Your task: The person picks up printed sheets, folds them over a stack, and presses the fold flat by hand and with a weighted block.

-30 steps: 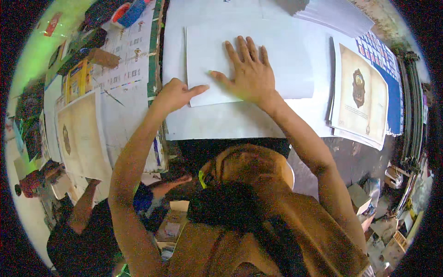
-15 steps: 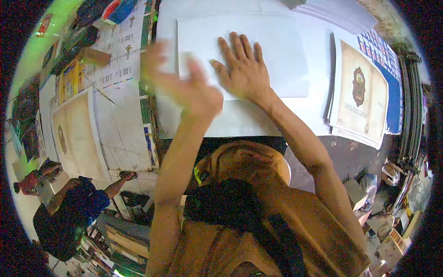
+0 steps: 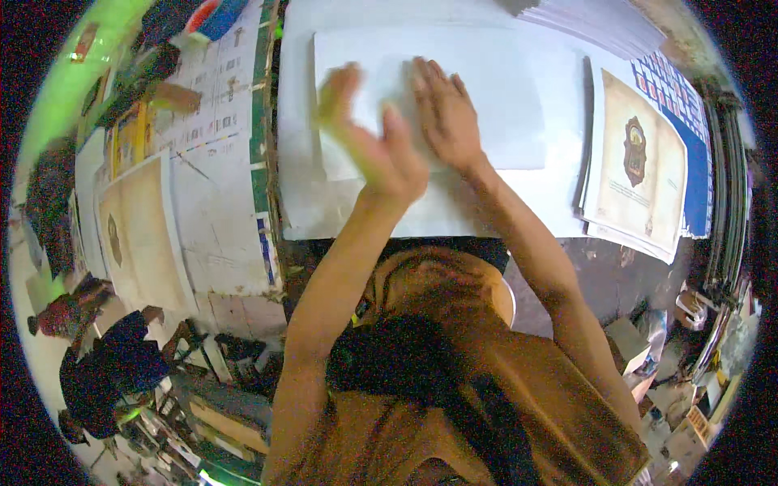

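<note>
The left hand (image 3: 374, 152) was blurred, its finger outlines smeared together; thumb and fingers stood well apart with nothing visible between them, and whether it touched the paper beneath could not be told. The right hand (image 3: 448, 120) lay just beside it, fingers straight and close together, palm down and apparently empty, its thumb hard to make out. Both were over the white paper (image 3: 506, 97), which lay in the middle of the pale worktable (image 3: 340, 212), the left hand hiding part of its near left area. The paper looked plain, smooth and flat, roughly rectangular, its upper edge faint against the nearly matching table; whether it was one layer or several was unclear.

To the right lay a pile of printed sheets (image 3: 655, 190), parchment-coloured with a dark ornate emblem, partly covering a blue patterned sheet (image 3: 698, 190). Beyond the paper, a stack of white sheets (image 3: 600, 28) was cut off by the upper edge. At the left, past a green strip (image 3: 259, 130), a second table (image 3: 215, 231) held a similar beige print (image 3: 139, 235) and a blurred brown block (image 3: 174, 97). Brown clothing (image 3: 519, 373) filled the lower middle; a co-worker in dark clothes (image 3: 109, 373) showed dimly at lower left.
</note>
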`<state>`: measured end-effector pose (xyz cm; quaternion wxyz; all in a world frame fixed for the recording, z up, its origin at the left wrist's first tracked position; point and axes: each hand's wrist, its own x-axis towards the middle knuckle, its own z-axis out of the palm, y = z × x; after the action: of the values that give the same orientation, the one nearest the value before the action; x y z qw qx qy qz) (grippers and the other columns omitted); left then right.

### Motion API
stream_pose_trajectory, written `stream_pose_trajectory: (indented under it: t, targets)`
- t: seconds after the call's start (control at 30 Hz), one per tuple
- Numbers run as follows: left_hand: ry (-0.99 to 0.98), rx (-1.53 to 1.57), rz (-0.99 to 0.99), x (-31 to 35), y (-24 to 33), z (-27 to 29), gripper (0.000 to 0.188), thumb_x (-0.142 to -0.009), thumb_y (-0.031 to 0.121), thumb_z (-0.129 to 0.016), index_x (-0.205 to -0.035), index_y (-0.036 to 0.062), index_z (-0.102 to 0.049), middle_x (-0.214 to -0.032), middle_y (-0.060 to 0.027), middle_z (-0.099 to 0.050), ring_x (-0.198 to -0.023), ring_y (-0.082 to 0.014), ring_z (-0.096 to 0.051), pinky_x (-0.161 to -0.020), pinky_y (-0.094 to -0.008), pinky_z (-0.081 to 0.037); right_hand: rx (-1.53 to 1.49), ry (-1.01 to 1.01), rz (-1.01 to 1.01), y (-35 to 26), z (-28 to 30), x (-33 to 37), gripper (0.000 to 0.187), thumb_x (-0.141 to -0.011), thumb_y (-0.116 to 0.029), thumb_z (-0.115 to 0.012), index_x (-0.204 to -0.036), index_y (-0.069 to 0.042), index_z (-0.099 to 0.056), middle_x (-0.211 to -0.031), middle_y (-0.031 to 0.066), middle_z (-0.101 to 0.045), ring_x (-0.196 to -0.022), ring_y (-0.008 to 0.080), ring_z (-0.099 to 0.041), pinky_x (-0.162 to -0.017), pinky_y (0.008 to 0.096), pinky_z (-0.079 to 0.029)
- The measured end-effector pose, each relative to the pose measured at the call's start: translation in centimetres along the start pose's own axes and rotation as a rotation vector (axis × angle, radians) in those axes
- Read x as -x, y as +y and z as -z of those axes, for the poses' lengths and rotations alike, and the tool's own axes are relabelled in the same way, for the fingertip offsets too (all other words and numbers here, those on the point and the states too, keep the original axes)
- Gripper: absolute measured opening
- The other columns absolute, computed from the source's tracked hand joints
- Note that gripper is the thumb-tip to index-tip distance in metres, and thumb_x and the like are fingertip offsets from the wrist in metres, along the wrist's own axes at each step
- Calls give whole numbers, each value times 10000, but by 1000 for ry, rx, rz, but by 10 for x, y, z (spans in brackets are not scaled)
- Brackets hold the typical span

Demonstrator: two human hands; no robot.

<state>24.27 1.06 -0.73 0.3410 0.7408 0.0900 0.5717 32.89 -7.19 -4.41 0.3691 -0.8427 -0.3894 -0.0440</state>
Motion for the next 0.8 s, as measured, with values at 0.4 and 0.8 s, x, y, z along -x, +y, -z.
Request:
stream_pose_trajectory:
  t: [0.4, 0.8]
  targets:
    - [-740, -774, 33, 39, -40, -27, 672, -922, 313, -481, -1482, 35, -235, -1556, -182, -196, -1451, -394, -109, -1159, -563, -86, -332, 39, 166, -20, 26, 12, 562, -978, -397, -398, -1406, -33, -411, -1473, 218, -368, -1371, 406, -317, -1147, 493, -199]
    - [-557, -745, 20, 24, -27, -35, 451, -965, 242, -490, -1337, -5, -428, -1409, -191, -400, -1357, -397, -307, -1089, -593, -244, 372, -430, 290, -7, 107, 40, 708, -864, -465, -601, -1435, -113, -376, -1523, 144, -301, -1400, 331, -292, -1142, 489, -258]
